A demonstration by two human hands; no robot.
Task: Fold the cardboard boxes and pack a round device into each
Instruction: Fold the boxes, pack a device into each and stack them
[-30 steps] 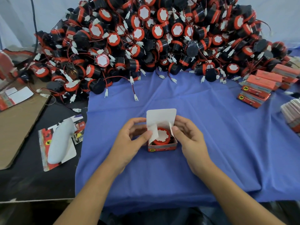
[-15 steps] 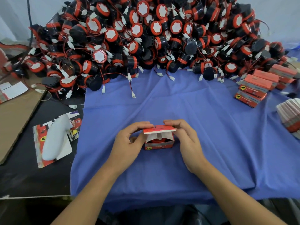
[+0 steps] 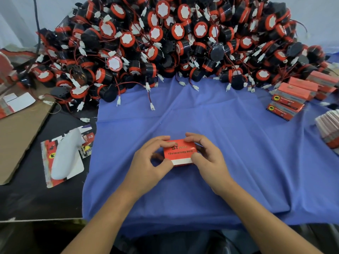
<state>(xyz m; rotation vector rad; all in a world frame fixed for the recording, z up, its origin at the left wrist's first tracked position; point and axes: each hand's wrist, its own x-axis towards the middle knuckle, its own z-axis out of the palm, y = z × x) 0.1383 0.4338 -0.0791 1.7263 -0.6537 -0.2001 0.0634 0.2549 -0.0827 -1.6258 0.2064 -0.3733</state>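
Small red cardboard box (image 3: 178,152): long axis lay crosswise between curled fingers; left hand (image 3: 146,162), right hand (image 3: 208,159) pinched opposite ends.

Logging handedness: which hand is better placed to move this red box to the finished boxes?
Probably the right hand: it grips the red box, and the finished boxes lie to its right; the left hand is farther.

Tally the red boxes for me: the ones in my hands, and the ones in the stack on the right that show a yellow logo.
Red box gripped by left hand and right hand: 1
Stacked boxes showing a yellow logo, upper and lower: 2
Total: 3
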